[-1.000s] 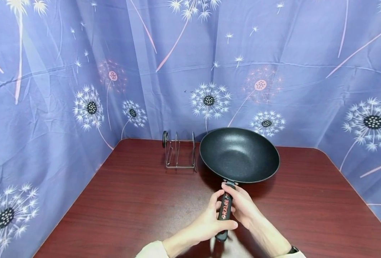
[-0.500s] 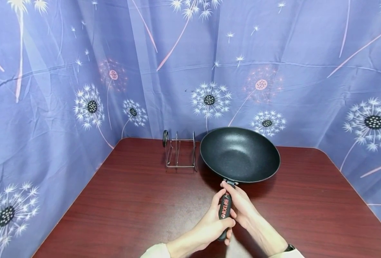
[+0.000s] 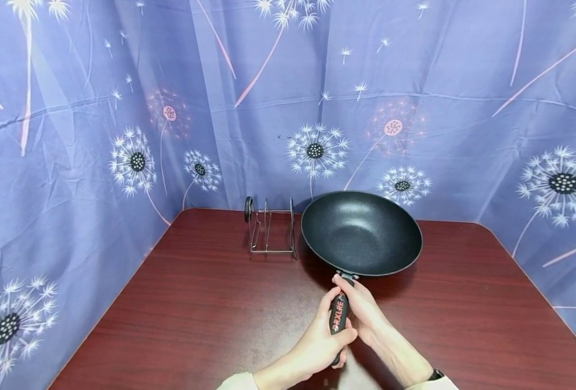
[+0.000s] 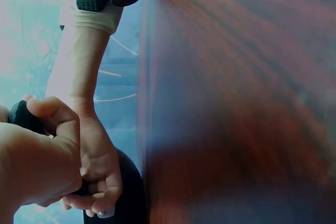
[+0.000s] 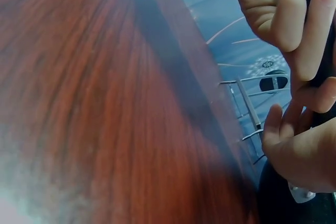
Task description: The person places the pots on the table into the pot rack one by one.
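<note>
A black wok with a dark nonstick inside stands in the head view right of centre, its handle pointing toward me. My left hand grips the rear part of the handle, thumb across the top and fingers curled underneath. Further forward, my right hand holds the handle near its metal bracket, thumb lying on top. The left wrist view shows the left hand wrapped on the black handle end. In the right wrist view, the right hand's fingers curl beneath the handle.
Left of the wok, close to its rim, stands a wire rack with a black round piece at one side. The reddish wooden table meets a blue dandelion-print curtain at its back and sides.
The left hand has slid slightly back along the handle, and its fingers have closed round the underside. The right hand keeps its hold; the wok and rack stay in place.
</note>
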`<state>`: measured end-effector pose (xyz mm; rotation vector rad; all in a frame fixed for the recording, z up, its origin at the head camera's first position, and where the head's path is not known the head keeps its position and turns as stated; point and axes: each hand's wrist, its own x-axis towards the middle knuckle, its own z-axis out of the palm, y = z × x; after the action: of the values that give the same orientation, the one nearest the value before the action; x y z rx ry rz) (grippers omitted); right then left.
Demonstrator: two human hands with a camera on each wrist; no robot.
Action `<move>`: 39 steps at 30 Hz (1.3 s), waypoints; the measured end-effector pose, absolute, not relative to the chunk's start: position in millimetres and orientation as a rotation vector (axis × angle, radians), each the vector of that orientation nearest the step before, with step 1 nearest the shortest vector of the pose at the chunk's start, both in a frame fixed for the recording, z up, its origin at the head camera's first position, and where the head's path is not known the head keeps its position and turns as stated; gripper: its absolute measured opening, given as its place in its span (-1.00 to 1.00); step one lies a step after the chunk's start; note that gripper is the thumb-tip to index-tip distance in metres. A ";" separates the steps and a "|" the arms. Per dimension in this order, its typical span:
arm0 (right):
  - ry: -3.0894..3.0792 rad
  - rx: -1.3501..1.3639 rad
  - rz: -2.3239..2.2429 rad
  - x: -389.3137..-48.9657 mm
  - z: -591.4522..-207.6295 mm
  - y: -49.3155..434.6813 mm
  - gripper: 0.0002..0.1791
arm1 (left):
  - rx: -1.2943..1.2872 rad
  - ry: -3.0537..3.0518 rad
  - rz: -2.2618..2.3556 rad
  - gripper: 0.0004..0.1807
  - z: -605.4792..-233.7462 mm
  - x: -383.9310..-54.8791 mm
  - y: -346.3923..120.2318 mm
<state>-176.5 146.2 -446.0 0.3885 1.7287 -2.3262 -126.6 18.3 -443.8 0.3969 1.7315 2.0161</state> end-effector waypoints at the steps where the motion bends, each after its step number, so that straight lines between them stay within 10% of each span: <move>1: 1.721 0.383 -2.326 -176.8 -445.7 146.4 -0.79 | 0.396 1.736 2.012 -0.10 -444.0 -126.8 18.4; 39: 1.793 0.048 -2.290 -177.4 -403.2 142.4 -0.83 | 0.673 2.115 1.802 -0.02 -425.4 -123.8 2.1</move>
<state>-177.4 142.4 -403.2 0.0479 1.7928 -2.2896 -123.8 2.1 -425.4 0.6732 2.1148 1.8024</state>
